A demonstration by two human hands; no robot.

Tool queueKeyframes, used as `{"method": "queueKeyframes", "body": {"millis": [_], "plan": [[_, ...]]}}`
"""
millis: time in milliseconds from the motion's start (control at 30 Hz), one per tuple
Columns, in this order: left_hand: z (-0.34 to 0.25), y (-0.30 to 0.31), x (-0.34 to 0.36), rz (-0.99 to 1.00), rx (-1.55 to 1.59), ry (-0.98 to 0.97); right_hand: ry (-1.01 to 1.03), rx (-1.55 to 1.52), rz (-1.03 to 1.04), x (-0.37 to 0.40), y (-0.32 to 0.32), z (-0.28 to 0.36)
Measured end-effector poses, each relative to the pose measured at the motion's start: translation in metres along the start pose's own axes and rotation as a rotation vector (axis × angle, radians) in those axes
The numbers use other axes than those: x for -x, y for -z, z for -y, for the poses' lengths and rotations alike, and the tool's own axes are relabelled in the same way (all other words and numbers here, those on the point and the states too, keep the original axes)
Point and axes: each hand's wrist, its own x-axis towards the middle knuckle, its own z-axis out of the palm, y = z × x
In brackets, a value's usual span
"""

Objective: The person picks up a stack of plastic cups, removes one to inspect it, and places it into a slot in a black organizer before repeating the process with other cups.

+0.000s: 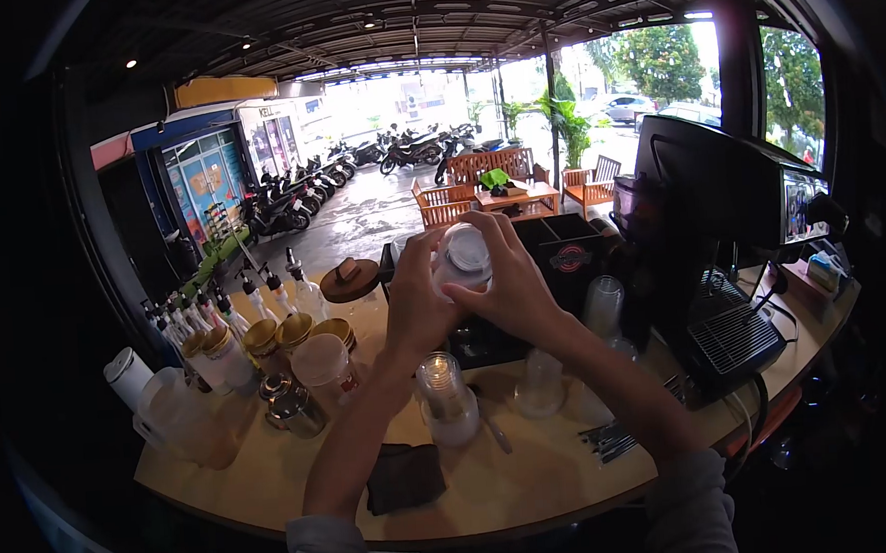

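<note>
In the middle of the view, raised above the counter (534, 492), is a clear, round-topped container (465, 252), perhaps a shaker or jar. My left hand (416, 293) wraps its left side, and my right hand (516, 291) wraps its right side with the thumb across the front. Its lower part is hidden by my fingers. Below my hands stands a clear glass vessel (450, 411) with a narrower ribbed top. A slim spoon-like utensil (497, 434) lies beside it. Near my left forearm is a folded dark cloth (405, 477).
Pump bottles (254, 296), gold-rimmed cups (263, 341), a metal pot (291, 403) and a clear pitcher (175, 421) crowd the left. Clear glasses (540, 384) and dark sticks (612, 440) are near my right forearm. A black machine (732, 341) stands right; a black box (570, 260) sits behind.
</note>
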Motion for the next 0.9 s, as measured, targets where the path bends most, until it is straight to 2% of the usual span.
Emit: {"method": "queueKeyframes", "body": {"millis": [200,267,333,433,533,667,767,900], "plan": [[0.041,-0.002,-0.017,0.058,-0.064,-0.036,0.116,0.059,-0.137,-0.053,-0.002,-0.05],[0.072,-0.008,-0.015,0.154,-0.095,0.055,0.137,0.052,-0.163,-0.073,-0.005,-0.078],[0.09,-0.014,-0.007,0.225,-0.108,0.096,0.095,0.115,-0.092,-0.086,-0.011,-0.101],[0.107,-0.027,-0.001,0.563,-0.372,0.248,0.081,0.117,-0.029,-0.098,-0.025,-0.13],[0.106,-0.032,0.004,0.678,-0.519,0.267,0.01,0.137,0.104,-0.107,-0.034,-0.151],[0.103,-0.028,0.009,0.672,-0.619,0.177,-0.092,0.197,0.257,-0.114,-0.04,-0.168],[0.101,-0.027,0.009,0.659,-0.631,0.169,-0.033,0.188,0.285,-0.115,-0.045,-0.182],[0.107,-0.027,0.009,0.644,-0.62,0.16,-0.083,0.167,0.314,-0.11,-0.051,-0.189]]}}
